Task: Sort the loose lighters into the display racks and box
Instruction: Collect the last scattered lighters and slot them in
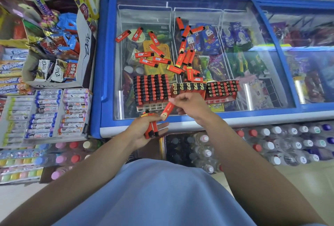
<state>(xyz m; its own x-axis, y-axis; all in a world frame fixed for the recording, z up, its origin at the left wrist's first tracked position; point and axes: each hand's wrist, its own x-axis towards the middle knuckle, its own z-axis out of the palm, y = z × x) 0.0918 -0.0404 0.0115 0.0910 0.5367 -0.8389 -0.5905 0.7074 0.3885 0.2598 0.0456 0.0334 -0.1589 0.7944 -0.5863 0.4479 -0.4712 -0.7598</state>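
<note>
Several loose red lighters (157,59) lie scattered on the glass lid of a blue freezer (101,63). In front of them stand a full display rack (151,90) of red and black lighters, a middle box (188,88) with gold-topped lighters and a right rack (222,89). My left hand (144,130) grips a small bundle of red lighters (151,129) at the freezer's near edge. Just right of it, my right hand (191,106) pinches one red lighter (168,111), tilted, its lower end close to the bundle.
A Dove chocolate carton (54,63) and trays of candy rolls (48,113) stand left of the freezer. Bottled drinks (271,144) are stacked on the floor below the freezer's front edge. Ice cream packs show through the glass.
</note>
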